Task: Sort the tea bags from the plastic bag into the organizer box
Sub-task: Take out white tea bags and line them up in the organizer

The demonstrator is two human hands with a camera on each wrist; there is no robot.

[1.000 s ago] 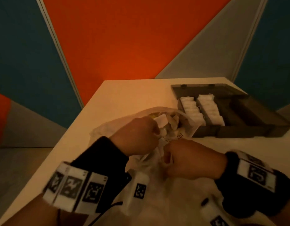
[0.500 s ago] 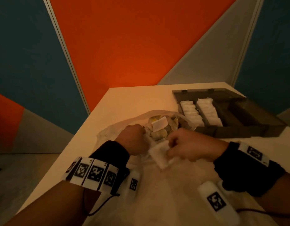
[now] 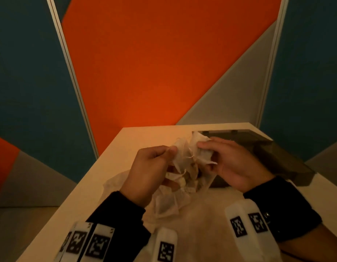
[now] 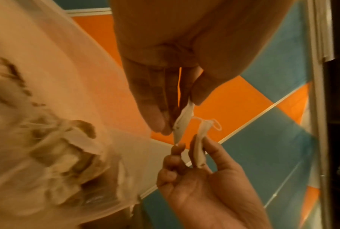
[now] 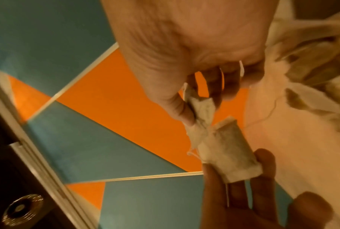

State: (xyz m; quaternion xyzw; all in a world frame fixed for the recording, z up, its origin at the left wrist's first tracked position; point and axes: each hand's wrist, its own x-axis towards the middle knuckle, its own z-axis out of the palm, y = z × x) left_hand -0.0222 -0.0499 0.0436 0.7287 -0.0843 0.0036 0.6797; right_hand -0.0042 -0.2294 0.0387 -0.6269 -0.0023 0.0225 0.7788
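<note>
We see bare table left of the box. The bag heaps below our hands

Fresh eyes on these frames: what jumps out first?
First, the two hands raised mid-frame over the table: the left hand and right hand each pinch a tea bag, and the two bags' strings look tangled together between them. Below sits the plastic bag, full of more tea bags. The dark organizer box lies at the right, mostly hidden behind the right hand.
</note>
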